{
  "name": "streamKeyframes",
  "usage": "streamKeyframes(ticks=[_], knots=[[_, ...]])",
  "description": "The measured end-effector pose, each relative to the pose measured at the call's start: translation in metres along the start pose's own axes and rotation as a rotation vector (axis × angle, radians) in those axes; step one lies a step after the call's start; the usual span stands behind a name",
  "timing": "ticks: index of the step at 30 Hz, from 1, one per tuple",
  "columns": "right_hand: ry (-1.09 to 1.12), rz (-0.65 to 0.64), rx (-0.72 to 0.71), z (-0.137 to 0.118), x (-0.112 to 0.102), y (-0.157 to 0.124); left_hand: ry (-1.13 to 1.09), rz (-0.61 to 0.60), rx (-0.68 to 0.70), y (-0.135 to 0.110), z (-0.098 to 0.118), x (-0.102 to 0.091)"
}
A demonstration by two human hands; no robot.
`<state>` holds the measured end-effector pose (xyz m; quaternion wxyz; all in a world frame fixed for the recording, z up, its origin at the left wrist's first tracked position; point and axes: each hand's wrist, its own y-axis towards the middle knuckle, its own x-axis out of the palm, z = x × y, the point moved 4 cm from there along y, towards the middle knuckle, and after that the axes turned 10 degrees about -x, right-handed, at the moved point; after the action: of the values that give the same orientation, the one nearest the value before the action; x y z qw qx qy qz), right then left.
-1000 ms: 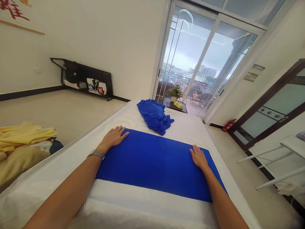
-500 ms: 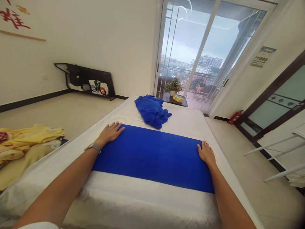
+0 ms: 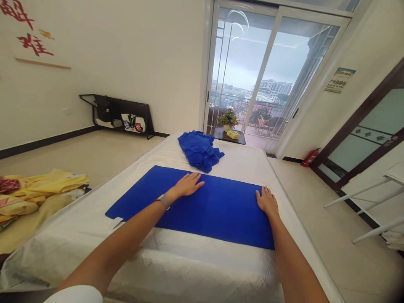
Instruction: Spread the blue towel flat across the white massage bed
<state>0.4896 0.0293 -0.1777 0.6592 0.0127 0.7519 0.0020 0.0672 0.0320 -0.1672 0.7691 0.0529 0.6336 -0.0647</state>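
A person's left hand point(image 3: 187, 186) and right hand point(image 3: 267, 202) lay flat and well apart on a long blue towel point(image 3: 208, 210) spread across a white-sheeted bed point(image 3: 243, 168) — palms down, fingers spread, neither hand gripping, their open pressure apparently keeping the cloth smooth against the sheet. The towel sat crosswise on the bed, its left end angled out toward the bed's edge, with a small white tag point(image 3: 117, 222) showing at that corner. A second blue cloth point(image 3: 199, 150) lay bunched just beyond it, within easy reach. A fitness band point(image 3: 163, 201) circled the left wrist. Past the bed's far end, a potted plant point(image 3: 227, 120) stood on a dark side table point(image 3: 221, 135) before a sliding glass door point(image 3: 243, 63).
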Motion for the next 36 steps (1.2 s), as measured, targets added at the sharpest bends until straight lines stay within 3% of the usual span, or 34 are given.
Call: streamKeyframes(ticks=[3, 6, 9, 17, 22, 26, 31, 34, 36], knots=[[0.004, -0.001, 0.001, 0.000, -0.001, -0.001, -0.052, -0.015, 0.089, 0.010, 0.038, 0.017], [0.001, -0.001, -0.001, 0.001, -0.001, -0.001, -0.060, -0.002, 0.072, 0.012, 0.038, 0.024], [-0.001, 0.000, -0.004, 0.001, -0.001, -0.001, -0.052, 0.000, 0.010, 0.008, 0.005, 0.019], [-0.031, -0.015, 0.001, 0.003, 0.000, 0.000, 0.030, 0.072, -0.224, -0.004, -0.132, -0.008], [-0.046, -0.028, 0.012, 0.003, -0.002, 0.000, 0.070, 0.073, -0.315, -0.006, -0.175, -0.011], [-0.063, -0.035, 0.025, 0.000, -0.004, -0.002, 0.075, 0.072, -0.386, -0.011, -0.184, -0.017], [-0.193, -0.031, 0.063, -0.010, -0.017, -0.009, 0.058, 0.111, -0.412, -0.017, -0.176, -0.023], [-0.319, 0.041, 0.046, -0.032, -0.030, -0.015, 0.043, 0.126, -0.416, -0.018, -0.172, -0.023], [-0.330, 0.095, -0.017, -0.061, -0.034, -0.018, 0.034, 0.130, -0.418, -0.017, -0.172, -0.023]])
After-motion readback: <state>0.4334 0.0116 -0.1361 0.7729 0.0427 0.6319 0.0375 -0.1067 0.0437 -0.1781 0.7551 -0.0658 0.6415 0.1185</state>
